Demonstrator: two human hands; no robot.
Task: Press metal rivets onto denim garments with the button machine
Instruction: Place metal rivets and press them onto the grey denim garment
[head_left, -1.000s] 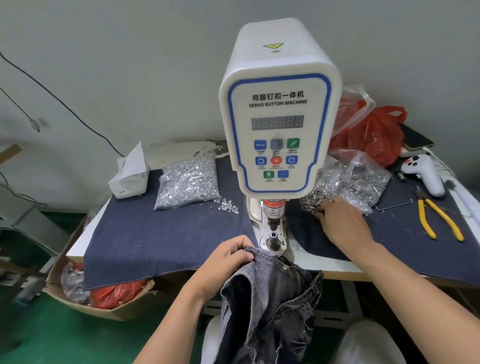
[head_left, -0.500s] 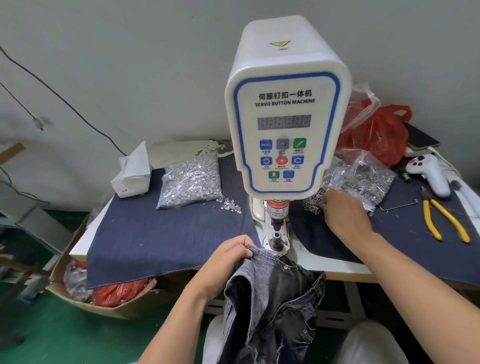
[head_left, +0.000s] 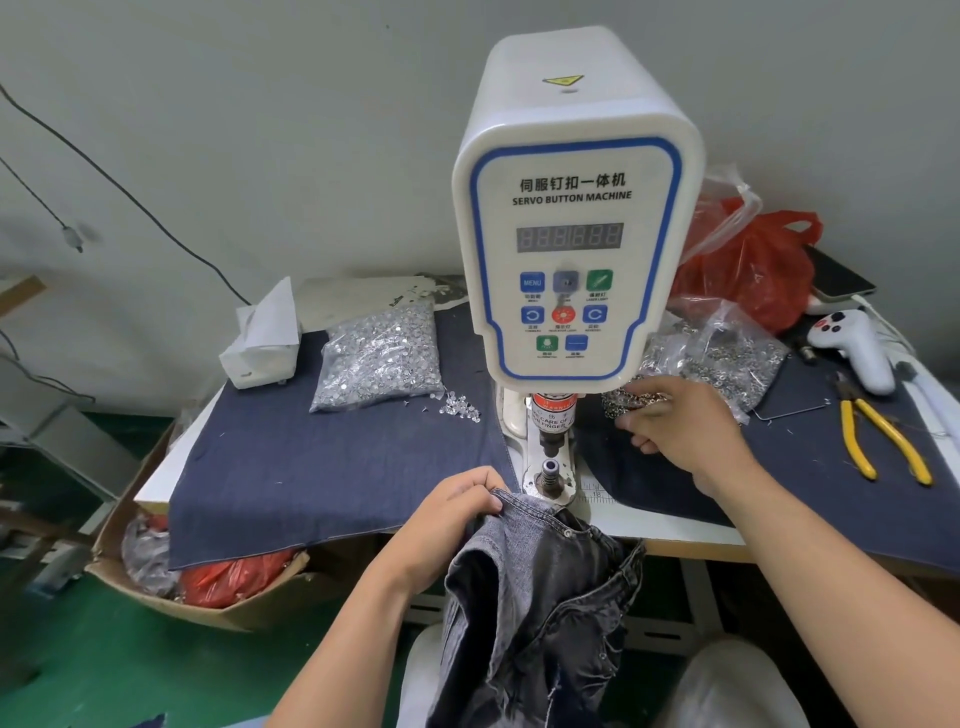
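Denim waistband (head_left: 524, 506) pinched in my left grip (head_left: 449, 512) lies just before the die (head_left: 550, 470), right grip (head_left: 675, 431) picking rivets (head_left: 631, 402) beside it.

Yellow-handled pliers (head_left: 883, 441) lie on the dark blue cloth (head_left: 311, 467) that covers the worktop (head_left: 670, 535), off to the right. Just behind them rests a white handheld controller (head_left: 857, 348) with red and black buttons. A red plastic bag (head_left: 753, 265) slumps against the wall (a dark phone (head_left: 836, 280) beside it). At the far left sits a white tissue box (head_left: 262, 343). Down on the green floor (head_left: 130, 670), a cardboard box (head_left: 208, 613) holds more red plastic.
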